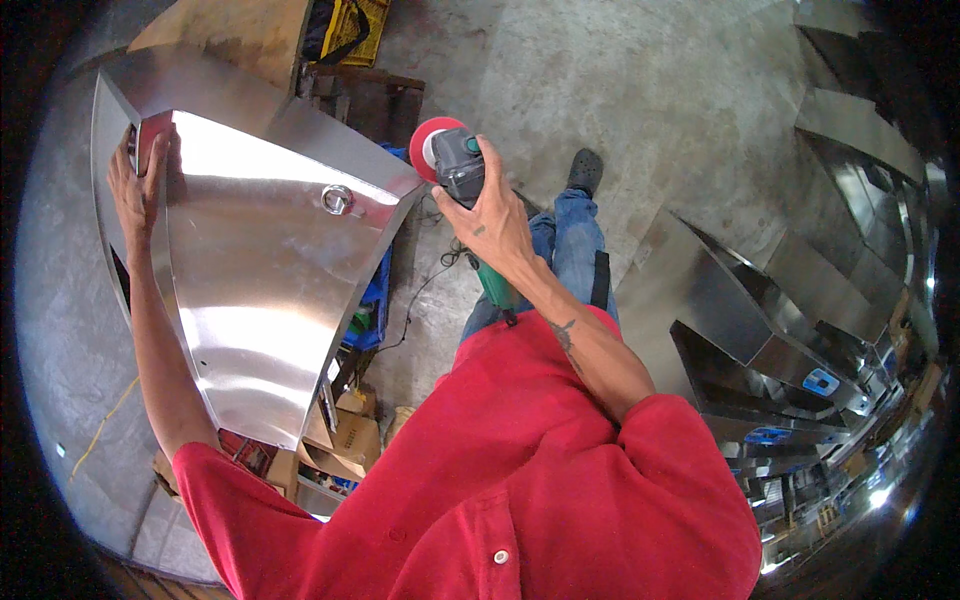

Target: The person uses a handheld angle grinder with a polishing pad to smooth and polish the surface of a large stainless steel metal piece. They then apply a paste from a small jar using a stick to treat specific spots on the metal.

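My right hand point(495, 215) is wrapped round an angle grinder point(459, 168) with a dark grey head and a green body. Its red disc point(430, 140) is beside the near right corner of a large, shiny sheet-metal housing point(265, 260); I cannot tell whether they touch. On the housing's far left edge, my left hand point(137, 190) grips the metal, fingers bent over the rim. A red patch shows by those fingers, perhaps a reflection. A round metal fitting point(337, 199) sits in the panel's upper right part.
More sheet-metal housings point(710, 290) stand on the concrete floor at right. A dark cord point(408, 310) hangs below the grinder. Under the workpiece are cardboard boxes point(350, 440) and a blue crate point(375, 300). A yellow crate point(357, 30) stands at the top.
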`<state>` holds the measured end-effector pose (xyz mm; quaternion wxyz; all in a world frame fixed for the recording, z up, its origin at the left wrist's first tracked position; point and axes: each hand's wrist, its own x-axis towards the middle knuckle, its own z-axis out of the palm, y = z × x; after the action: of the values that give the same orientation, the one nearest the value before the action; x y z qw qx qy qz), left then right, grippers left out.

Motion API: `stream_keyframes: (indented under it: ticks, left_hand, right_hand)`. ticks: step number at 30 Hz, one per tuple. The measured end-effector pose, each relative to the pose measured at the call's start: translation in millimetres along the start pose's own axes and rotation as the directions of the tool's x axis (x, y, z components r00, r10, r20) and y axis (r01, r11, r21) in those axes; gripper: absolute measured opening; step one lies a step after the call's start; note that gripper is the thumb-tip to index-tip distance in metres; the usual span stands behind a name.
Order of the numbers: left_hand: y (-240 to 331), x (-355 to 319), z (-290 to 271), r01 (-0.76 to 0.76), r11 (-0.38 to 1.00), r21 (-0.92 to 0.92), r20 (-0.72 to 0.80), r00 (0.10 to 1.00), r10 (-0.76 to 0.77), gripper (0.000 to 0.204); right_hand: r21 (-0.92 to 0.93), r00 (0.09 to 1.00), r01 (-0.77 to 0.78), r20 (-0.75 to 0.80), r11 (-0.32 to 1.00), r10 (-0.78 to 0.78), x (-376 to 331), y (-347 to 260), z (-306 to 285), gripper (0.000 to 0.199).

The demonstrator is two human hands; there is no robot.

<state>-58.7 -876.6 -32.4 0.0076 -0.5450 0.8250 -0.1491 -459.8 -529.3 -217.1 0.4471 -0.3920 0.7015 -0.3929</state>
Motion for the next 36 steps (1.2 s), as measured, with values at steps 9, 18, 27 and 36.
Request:
stream_keyframes:
  ticks: [9,18,27,36]
  left_hand:
    - [-6,1,5,0.041,0.999,-0.025,0.002,0.999,-0.041,0.086]
    - [-18,-1,11,-0.057,0.998,0.041,-0.002,0.998,0.057,0.085]
    - [-9,0,3,-0.013,0.999,-0.031,0.001,1.000,0.013,0.079]
    - [-22,-6,6,-0.052,0.999,-0.014,0.005,0.999,0.052,0.077]
  right_hand:
    - [0.040,0.997,0.070,-0.015,0.997,-0.069,-12,-26,-9,0.094]
    - [0.127,0.976,0.210,-0.093,0.969,-0.199,-22,-46,-12,0.095]
    - [0.056,0.994,0.090,-0.065,0.994,-0.086,-2,-5,4,0.095]
    - [0.045,0.985,-0.153,0.092,0.987,0.148,49,84,26,0.094]
